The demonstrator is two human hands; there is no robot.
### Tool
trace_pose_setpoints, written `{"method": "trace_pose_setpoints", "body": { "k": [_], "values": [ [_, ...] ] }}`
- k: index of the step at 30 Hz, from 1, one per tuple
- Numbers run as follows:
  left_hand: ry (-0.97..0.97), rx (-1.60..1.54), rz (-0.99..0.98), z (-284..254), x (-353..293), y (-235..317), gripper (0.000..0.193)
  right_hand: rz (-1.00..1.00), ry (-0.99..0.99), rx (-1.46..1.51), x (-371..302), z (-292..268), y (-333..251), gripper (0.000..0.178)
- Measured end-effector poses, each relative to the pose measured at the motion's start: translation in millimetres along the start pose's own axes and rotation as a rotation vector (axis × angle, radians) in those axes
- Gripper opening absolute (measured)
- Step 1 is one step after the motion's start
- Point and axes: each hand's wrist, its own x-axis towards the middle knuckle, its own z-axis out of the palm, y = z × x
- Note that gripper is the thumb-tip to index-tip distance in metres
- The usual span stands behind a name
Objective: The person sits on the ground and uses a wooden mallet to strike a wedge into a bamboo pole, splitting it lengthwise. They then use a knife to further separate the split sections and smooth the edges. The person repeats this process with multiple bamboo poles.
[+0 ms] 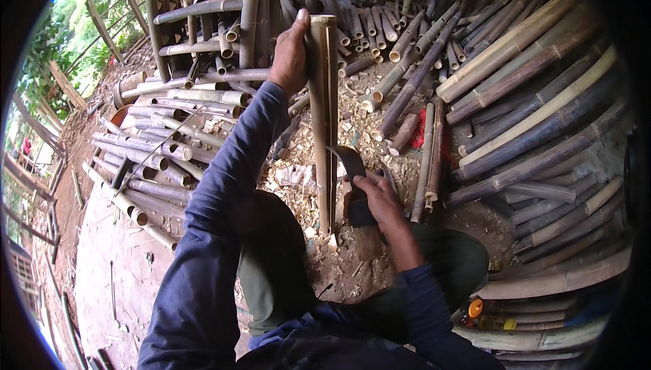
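An upright bamboo pole [320, 119] stands in front of me, its lower end down among the wood chips. Along its right side runs a long dark split or gap. My left hand [290, 56] is closed around the pole near its top, thumb pointing up. Lower down on the right, my right hand [378, 197] grips a machete, its handle mostly covered by the fingers. The machete's broad, dark curved blade [350, 162] reaches left, its tip at the pole's right side; whether it touches cannot be told. Below the blade is a short wooden block [366, 241].
Pale shavings [366, 112] cover the ground around the pole. Cut bamboo lengths [146, 146] lie heaped at left, and longer poles [536, 99] are stacked at right. A bamboo frame [203, 31] stands at the back left. My bent knees [271, 255] flank the work spot.
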Motion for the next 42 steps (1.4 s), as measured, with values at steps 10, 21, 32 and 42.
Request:
{"method": "trace_pose_setpoints", "body": {
  "k": [10,21,32,42],
  "values": [
    [0.056,-0.067,-0.119,-63.9,40.6,-13.4,0.057,0.274,-0.013,0.187,-10.1,7.2,98.1,0.025],
    [0.186,-0.040,-0.067,-81.7,40.0,-18.4,0.053,0.421,0.030,0.111,-47.1,-21.6,216.3,0.019],
    [0.210,-0.026,-0.001,-142.9,27.3,13.7,0.056,0.418,-0.094,0.081,-49.0,-38.3,253.5,0.020],
    [-0.192,0.062,0.123,-9.8,-36.7,44.5,0.037,-0.497,0.044,-0.398,-48.5,6.8,-93.2,0.033]
  ]
}}
